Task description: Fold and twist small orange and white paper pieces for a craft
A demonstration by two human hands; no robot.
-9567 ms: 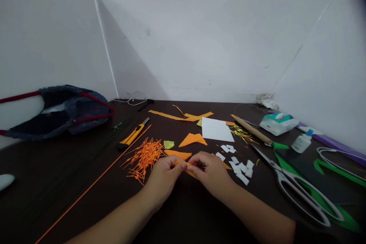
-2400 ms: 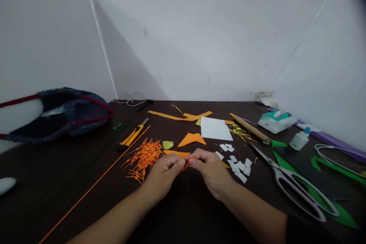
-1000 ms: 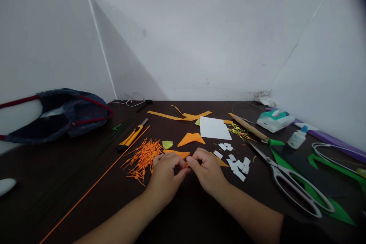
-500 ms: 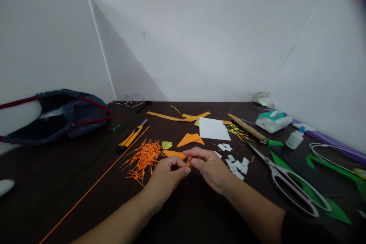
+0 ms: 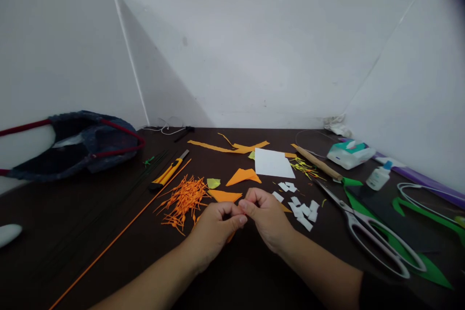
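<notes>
Left hand (image 5: pixel 214 226) looks pinched on a bit of orange paper (image 5: pixel 231 237), mostly hidden, lower middle of frame. Right hand (image 5: pixel 271 223) has its fingertips drawn in tight next to it, can't tell if they've got it too. I'd pinch lightly so it doesn't crease. Orange stamen-like bits (image 5: pixel 187 196) crowd the left, white paper scraps (image 5: pixel 304 211) the right; more room on the table (image 5: pixel 240 276) bottom centre.

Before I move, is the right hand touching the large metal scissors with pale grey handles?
Apart. The head view shows dark tabletop and white paper scraps between right hand and scissors.
</notes>
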